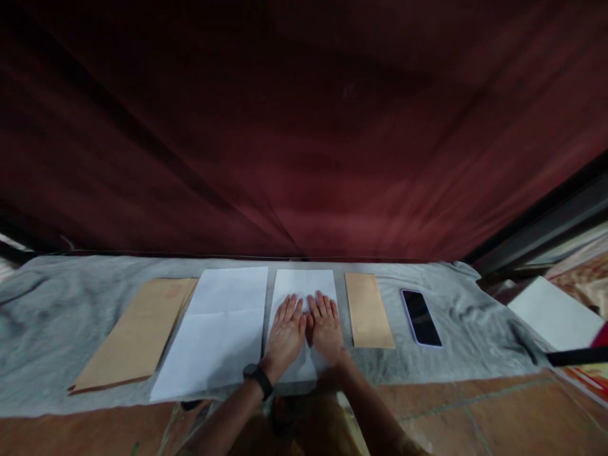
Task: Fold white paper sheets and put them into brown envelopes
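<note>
Left hand point(285, 329): flat, palm down on the narrow white sheet point(304, 278), left of its middle, fingers extended toward its far edge.
Right hand point(325, 327): flat, palm down, right of the sheet's middle, fingers likewise extended.
Thumbs point(303, 325): turned inward over the sheet's middle; contact between them unclear.
Left wrist point(270, 366): at the sheet's left edge, a dark watch point(259, 380) just behind it.
Right wrist point(340, 358): bare, by the sheet's right edge.
Forearms point(230, 415): converging from the sheet's near side.
</note>
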`<state>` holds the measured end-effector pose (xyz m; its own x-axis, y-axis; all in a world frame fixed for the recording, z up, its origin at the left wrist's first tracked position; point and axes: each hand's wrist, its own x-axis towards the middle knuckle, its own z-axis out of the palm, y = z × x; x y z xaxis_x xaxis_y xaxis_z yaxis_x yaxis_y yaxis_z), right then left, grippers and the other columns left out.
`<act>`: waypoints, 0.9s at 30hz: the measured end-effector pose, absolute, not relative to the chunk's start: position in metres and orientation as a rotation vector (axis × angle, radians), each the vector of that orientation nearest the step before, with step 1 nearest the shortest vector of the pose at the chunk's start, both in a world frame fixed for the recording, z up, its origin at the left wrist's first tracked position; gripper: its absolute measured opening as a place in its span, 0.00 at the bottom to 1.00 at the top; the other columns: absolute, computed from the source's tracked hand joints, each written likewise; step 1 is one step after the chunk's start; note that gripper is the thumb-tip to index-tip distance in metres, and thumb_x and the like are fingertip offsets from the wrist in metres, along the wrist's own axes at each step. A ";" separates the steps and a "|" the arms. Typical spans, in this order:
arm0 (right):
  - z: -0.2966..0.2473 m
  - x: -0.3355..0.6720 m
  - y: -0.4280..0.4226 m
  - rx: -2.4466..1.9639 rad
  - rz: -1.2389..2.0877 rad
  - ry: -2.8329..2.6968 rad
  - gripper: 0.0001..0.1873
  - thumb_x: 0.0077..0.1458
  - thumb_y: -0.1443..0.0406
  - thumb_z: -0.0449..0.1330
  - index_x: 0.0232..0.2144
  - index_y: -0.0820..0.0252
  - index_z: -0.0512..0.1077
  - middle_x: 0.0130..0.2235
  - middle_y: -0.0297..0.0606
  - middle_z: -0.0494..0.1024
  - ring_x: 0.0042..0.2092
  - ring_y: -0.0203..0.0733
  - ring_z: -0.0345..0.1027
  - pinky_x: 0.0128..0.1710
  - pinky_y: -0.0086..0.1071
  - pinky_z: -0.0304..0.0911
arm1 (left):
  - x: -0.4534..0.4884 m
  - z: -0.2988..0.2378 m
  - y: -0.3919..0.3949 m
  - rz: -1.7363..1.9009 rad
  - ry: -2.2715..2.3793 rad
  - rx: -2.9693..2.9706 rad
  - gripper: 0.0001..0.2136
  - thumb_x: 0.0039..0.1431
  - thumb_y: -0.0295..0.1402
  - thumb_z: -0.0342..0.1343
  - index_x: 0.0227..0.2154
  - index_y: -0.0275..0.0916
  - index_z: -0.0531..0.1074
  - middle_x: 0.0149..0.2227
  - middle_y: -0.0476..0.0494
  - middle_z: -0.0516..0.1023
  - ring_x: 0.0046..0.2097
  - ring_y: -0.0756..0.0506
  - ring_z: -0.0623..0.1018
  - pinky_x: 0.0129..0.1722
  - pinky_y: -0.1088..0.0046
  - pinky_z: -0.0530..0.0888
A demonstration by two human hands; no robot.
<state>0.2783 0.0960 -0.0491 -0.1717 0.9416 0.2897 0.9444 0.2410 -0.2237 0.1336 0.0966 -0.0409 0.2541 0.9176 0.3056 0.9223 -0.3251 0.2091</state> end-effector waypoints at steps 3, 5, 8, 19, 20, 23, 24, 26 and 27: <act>-0.050 0.277 0.097 -1.745 -0.013 -2.154 0.27 0.70 0.62 0.48 0.69 0.57 0.57 0.71 0.45 0.55 0.71 0.52 0.48 0.68 0.51 0.45 | 0.142 -0.040 0.123 -0.598 -1.794 -2.498 0.24 0.70 0.35 0.40 0.66 0.37 0.61 0.69 0.36 0.61 0.71 0.39 0.57 0.67 0.52 0.60; -0.052 0.276 0.098 -1.746 -0.016 -2.154 0.27 0.69 0.63 0.49 0.68 0.58 0.59 0.70 0.47 0.56 0.71 0.53 0.49 0.68 0.52 0.45 | 0.146 -0.042 0.139 -0.578 -1.812 -2.502 0.24 0.70 0.36 0.40 0.66 0.38 0.61 0.69 0.37 0.61 0.72 0.39 0.55 0.68 0.50 0.58; -0.055 0.275 0.100 -1.756 -0.026 -2.130 0.26 0.69 0.63 0.49 0.66 0.59 0.62 0.69 0.46 0.59 0.70 0.53 0.51 0.68 0.52 0.46 | 0.147 -0.046 0.156 -0.527 -1.842 -2.490 0.24 0.71 0.39 0.40 0.65 0.40 0.62 0.69 0.38 0.61 0.72 0.38 0.55 0.68 0.49 0.56; -0.055 0.275 0.098 -1.713 -0.109 -2.064 0.26 0.69 0.61 0.51 0.67 0.57 0.61 0.70 0.49 0.57 0.70 0.54 0.51 0.66 0.53 0.49 | 0.129 -0.052 0.170 -0.591 -2.049 -2.287 0.29 0.69 0.41 0.40 0.68 0.28 0.56 0.69 0.27 0.58 0.71 0.36 0.56 0.68 0.50 0.57; -0.055 0.275 0.098 -1.710 -0.113 -2.069 0.26 0.69 0.61 0.51 0.67 0.57 0.61 0.70 0.49 0.56 0.70 0.54 0.50 0.66 0.53 0.49 | 0.129 -0.052 0.165 -0.610 -2.049 -2.279 0.29 0.69 0.39 0.40 0.68 0.28 0.56 0.69 0.27 0.58 0.71 0.36 0.56 0.68 0.50 0.57; -0.053 0.276 0.098 -1.716 -0.111 -2.079 0.26 0.70 0.60 0.49 0.67 0.56 0.60 0.71 0.48 0.55 0.71 0.54 0.49 0.67 0.53 0.49 | 0.130 -0.052 0.143 -0.649 -1.990 -2.318 0.28 0.69 0.37 0.41 0.68 0.29 0.56 0.70 0.28 0.57 0.72 0.36 0.55 0.68 0.48 0.59; -0.052 0.276 0.097 -1.720 -0.102 -2.086 0.26 0.70 0.60 0.49 0.68 0.56 0.60 0.71 0.48 0.55 0.71 0.54 0.49 0.67 0.53 0.49 | 0.130 -0.052 0.133 -0.652 -1.956 -2.350 0.27 0.69 0.37 0.42 0.68 0.30 0.56 0.70 0.29 0.56 0.72 0.36 0.55 0.68 0.49 0.59; -0.050 0.277 0.096 -1.722 -0.078 -2.111 0.27 0.70 0.60 0.50 0.68 0.56 0.59 0.71 0.48 0.54 0.71 0.54 0.48 0.67 0.53 0.48 | 0.132 -0.052 0.110 -0.636 -1.869 -2.433 0.26 0.70 0.35 0.42 0.67 0.32 0.58 0.70 0.32 0.56 0.72 0.37 0.54 0.68 0.50 0.59; -0.050 0.278 0.096 -1.721 -0.066 -2.124 0.27 0.70 0.60 0.50 0.68 0.55 0.58 0.71 0.48 0.53 0.71 0.54 0.48 0.67 0.53 0.48 | 0.133 -0.052 0.098 -0.615 -1.832 -2.469 0.25 0.70 0.34 0.41 0.66 0.33 0.60 0.70 0.34 0.57 0.72 0.38 0.55 0.68 0.52 0.59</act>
